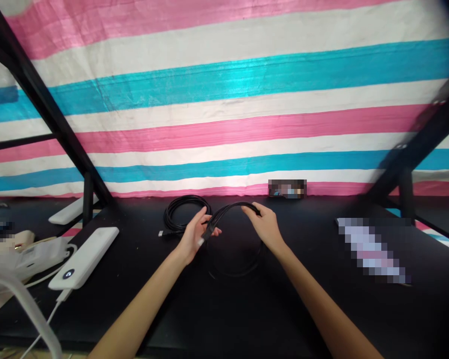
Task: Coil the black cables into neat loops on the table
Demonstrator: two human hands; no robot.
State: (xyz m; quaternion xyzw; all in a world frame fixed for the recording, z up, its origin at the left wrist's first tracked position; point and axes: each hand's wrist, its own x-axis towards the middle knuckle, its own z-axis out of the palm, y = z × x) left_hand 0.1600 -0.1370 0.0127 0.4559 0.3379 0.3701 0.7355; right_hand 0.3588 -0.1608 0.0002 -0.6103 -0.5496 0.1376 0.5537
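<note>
A looped black cable (234, 207) hangs between my two hands above the black desk. My left hand (190, 237) is closed around its left side, thumb up, with the fingers partly behind the strands. A cable end with a light metal tip (201, 241) lies across that palm. On the loop's upper right, my right hand (266, 227) pinches the strands between thumb and fingers. The lower part of the loop is faint against the dark surface. Just behind my left hand, a second coiled black cable (169, 215) rests on the desk, its silver plug (160, 233) pointing left.
To the left lie a white power bank (88, 257) with a cord and a white power strip (43, 257). Another white slab (69, 212) is farther back. A blurred flat item (370, 249) lies right; a small blurred box (287, 189) stands at the back. Black frame bars (52, 114) flank the desk.
</note>
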